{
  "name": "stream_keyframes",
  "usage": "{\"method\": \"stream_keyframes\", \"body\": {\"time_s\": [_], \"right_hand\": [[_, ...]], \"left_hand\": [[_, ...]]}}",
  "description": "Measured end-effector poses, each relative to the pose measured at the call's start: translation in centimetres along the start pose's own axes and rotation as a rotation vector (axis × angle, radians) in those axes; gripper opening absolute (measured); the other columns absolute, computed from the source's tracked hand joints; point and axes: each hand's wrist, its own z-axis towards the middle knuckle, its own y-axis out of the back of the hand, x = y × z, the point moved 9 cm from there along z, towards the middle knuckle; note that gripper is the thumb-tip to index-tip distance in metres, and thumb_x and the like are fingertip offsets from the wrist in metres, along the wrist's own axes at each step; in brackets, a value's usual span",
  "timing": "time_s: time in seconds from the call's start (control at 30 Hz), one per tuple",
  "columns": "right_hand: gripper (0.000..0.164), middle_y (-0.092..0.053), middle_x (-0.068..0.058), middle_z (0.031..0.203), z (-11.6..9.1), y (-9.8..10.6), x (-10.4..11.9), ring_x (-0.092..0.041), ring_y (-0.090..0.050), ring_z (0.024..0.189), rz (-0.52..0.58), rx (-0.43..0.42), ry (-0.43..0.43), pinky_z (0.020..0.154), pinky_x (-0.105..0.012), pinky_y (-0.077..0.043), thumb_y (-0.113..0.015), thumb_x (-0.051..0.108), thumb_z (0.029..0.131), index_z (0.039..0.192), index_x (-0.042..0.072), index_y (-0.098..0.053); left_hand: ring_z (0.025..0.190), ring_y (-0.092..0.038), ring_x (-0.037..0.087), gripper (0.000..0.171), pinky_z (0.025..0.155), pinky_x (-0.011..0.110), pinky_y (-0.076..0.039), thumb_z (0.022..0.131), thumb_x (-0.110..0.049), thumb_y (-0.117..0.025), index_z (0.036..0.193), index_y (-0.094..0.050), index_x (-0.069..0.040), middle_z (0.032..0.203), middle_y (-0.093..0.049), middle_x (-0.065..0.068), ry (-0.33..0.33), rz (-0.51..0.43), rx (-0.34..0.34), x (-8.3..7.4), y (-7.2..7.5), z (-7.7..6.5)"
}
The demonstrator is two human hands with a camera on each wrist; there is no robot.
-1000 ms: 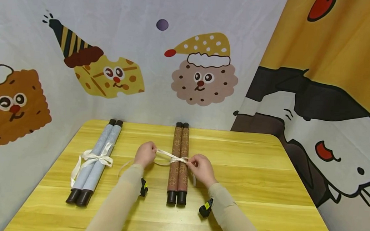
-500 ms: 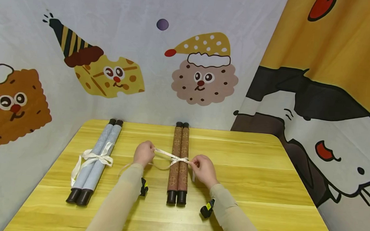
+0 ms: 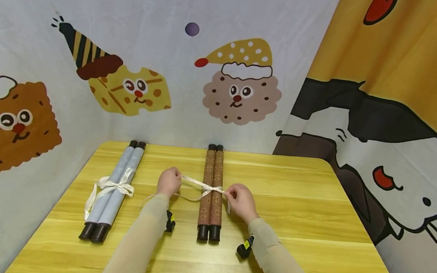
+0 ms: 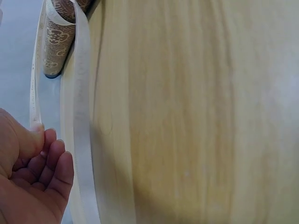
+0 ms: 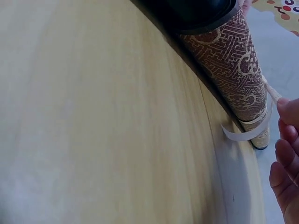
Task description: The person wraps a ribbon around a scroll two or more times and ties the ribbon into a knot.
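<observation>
Two brown patterned scroll rolls (image 3: 206, 207) with dark end caps lie side by side in the middle of the table. A white ribbon (image 3: 194, 180) wraps around them and crosses on top. To their left, my left hand (image 3: 169, 182) pinches one stretch of the ribbon between thumb and forefinger; another strand hangs beside it in the left wrist view. On the other side, my right hand (image 3: 242, 200) pinches the ribbon close to the rolls, and a short tail dangles below its fingers. The right wrist view shows the ribbon (image 5: 250, 134) looping around the patterned roll (image 5: 233, 70).
At the left of the wooden table (image 3: 291, 243) lies a pair of light blue scroll rolls (image 3: 112, 205), tied with a white ribbon bow (image 3: 113, 187). A cartoon-printed cloth (image 3: 165, 23) hangs behind the table's far edge.
The ribbon's crossing on the brown rolls has drawn tighter and flatter. My left hand has shifted slightly left, and my right hand slightly right.
</observation>
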Motion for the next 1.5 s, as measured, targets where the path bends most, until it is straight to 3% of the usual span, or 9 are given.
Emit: {"method": "stream_keyframes", "body": {"time_s": [0.23, 0.4, 0.5, 0.87, 1.13, 1.33, 1.5], "right_hand": [[0.008, -0.060, 0.003, 0.082, 0.1, 0.5, -0.1, -0.016, -0.057, 0.076, 0.047, -0.022, 0.009, 0.071, -0.034, -0.049, -0.074, 0.012, 0.089, 0.085, 0.012, -0.067], [0.007, -0.063, 0.001, 0.086, 0.1, 2.1, 0.1, -0.019, -0.059, 0.081, 0.026, -0.067, 0.072, 0.074, -0.037, -0.051, -0.073, 0.007, 0.089, 0.089, 0.012, -0.068], [0.007, -0.064, 0.000, 0.087, -0.1, 3.5, -0.1, -0.019, -0.059, 0.081, -0.011, -0.107, 0.109, 0.073, -0.038, -0.052, -0.074, 0.006, 0.088, 0.091, 0.011, -0.069], [0.008, -0.068, -0.006, 0.095, -0.4, 8.2, -1.1, -0.025, -0.060, 0.087, -0.136, -0.165, 0.171, 0.080, -0.044, -0.049, -0.071, 0.013, 0.092, 0.098, 0.008, -0.071], [0.015, -0.070, -0.010, 0.098, -0.9, 10.5, -0.9, -0.031, -0.061, 0.094, -0.190, -0.217, 0.225, 0.084, -0.049, -0.048, -0.073, 0.011, 0.090, 0.103, 0.005, -0.070], [0.024, -0.069, -0.013, 0.108, -1.3, 11.1, -0.4, -0.035, -0.059, 0.103, -0.272, -0.244, 0.285, 0.091, -0.054, -0.043, -0.075, 0.013, 0.088, 0.109, 0.005, -0.068], [0.038, -0.064, -0.015, 0.123, -1.9, 11.0, 0.0, -0.036, -0.055, 0.114, -0.337, -0.257, 0.375, 0.098, -0.055, -0.039, -0.075, 0.021, 0.086, 0.118, 0.003, -0.066]], "left_hand": [[0.076, -0.059, 0.027, 0.012, 0.069, 0.043, -0.050, 0.100, -0.010, -0.059, 0.101, -0.065, 0.001, 0.093, -0.065, 0.015, -0.008, -0.033, -0.006, 0.0, 0.3, -0.2], [0.090, -0.062, 0.031, 0.024, 0.079, 0.046, -0.051, 0.099, -0.011, -0.059, 0.119, -0.063, 0.003, 0.102, -0.066, 0.016, -0.059, -0.019, -0.008, -0.5, 0.9, -0.5], [0.094, -0.063, 0.032, 0.032, 0.081, 0.048, -0.051, 0.099, -0.010, -0.059, 0.127, -0.059, 0.006, 0.107, -0.065, 0.017, -0.110, -0.015, -0.009, -1.1, 1.4, -1.0], [0.104, -0.062, 0.037, 0.034, 0.088, 0.051, -0.049, 0.098, -0.012, -0.061, 0.127, -0.059, 0.006, 0.114, -0.065, 0.022, -0.302, 0.081, -0.065, -2.2, 3.9, -3.5], [0.109, -0.059, 0.041, 0.040, 0.093, 0.055, -0.045, 0.097, -0.013, -0.065, 0.130, -0.058, 0.007, 0.118, -0.064, 0.024, -0.370, 0.167, -0.144, -3.3, 5.4, -5.3], [0.120, -0.051, 0.044, 0.057, 0.100, 0.058, -0.039, 0.094, -0.026, -0.069, 0.136, -0.050, 0.007, 0.129, -0.057, 0.027, -0.381, 0.270, -0.228, -5.3, 4.8, -6.9], [0.130, -0.041, 0.045, 0.079, 0.104, 0.060, -0.033, 0.092, -0.045, -0.068, 0.144, -0.038, 0.006, 0.143, -0.043, 0.030, -0.372, 0.368, -0.244, -7.4, 2.2, -7.6]]}}
